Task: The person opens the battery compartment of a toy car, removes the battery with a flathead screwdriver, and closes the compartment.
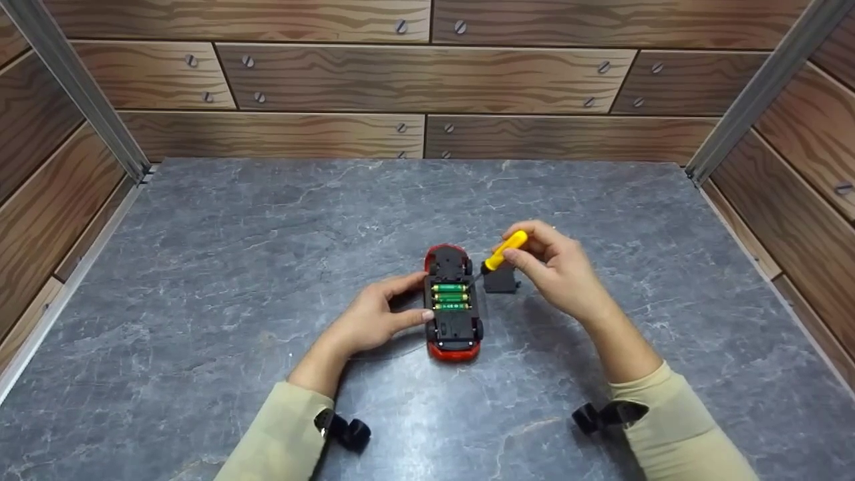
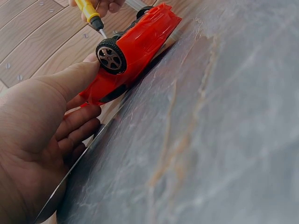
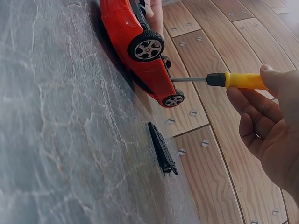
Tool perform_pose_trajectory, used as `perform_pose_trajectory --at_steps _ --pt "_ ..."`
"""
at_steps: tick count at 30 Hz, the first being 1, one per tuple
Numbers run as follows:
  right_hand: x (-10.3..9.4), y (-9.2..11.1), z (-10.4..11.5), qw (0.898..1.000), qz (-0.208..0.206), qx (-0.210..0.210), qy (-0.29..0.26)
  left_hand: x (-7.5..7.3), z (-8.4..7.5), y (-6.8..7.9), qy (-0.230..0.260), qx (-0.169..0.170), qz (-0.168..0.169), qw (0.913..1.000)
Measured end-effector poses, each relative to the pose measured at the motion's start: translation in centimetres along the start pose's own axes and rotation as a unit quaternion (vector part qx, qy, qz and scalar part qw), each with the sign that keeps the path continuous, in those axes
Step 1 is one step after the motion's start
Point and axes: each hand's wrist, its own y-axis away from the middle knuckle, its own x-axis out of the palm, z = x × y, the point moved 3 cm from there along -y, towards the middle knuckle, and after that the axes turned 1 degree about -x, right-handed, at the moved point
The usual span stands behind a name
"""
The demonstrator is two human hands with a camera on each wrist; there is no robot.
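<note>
A red toy car (image 1: 454, 351) lies upside down, its black underside facing up. Three green batteries (image 1: 451, 297) sit side by side in its uncovered battery compartment. My left hand (image 1: 374, 317) holds the car by its left side, the thumb (image 2: 81, 74) close beside a wheel in the left wrist view. A screwdriver with a yellow handle (image 1: 505, 250) is pinched between the thumb and fingers of my right hand (image 1: 558, 270). Its metal shaft (image 3: 189, 80) slants down to the compartment's right edge, where the tip is hidden behind the car body in the right wrist view.
Just right of the car, a black battery cover (image 1: 499, 280) lies on the grey marbled table (image 1: 267, 220). Wood-patterned panels (image 1: 427, 77) stand at the back and both sides, with metal posts (image 1: 755, 93) at the rear corners.
</note>
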Motion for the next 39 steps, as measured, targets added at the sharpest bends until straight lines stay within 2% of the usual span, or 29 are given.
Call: perform_pose_trajectory --at_steps 7,19,26,39 --pt "0.2 -0.2 0.0 0.999 -0.001 -0.002 0.035 -0.1 0.1 0.0 -0.002 -0.006 0.000 1.0000" --pt "0.7 0.1 0.0 0.999 -0.006 -0.005 0.042 0.1 0.2 0.2 -0.003 -0.006 -0.001 1.0000" --pt "0.9 0.1 0.0 0.998 -0.012 -0.025 0.054 0.1 0.0 0.1 -0.006 0.007 -0.005 0.9999" --pt "1.3 0.2 0.6 0.993 -0.003 -0.044 0.108 0.1 -0.2 0.1 -0.015 -0.002 -0.002 0.9999"
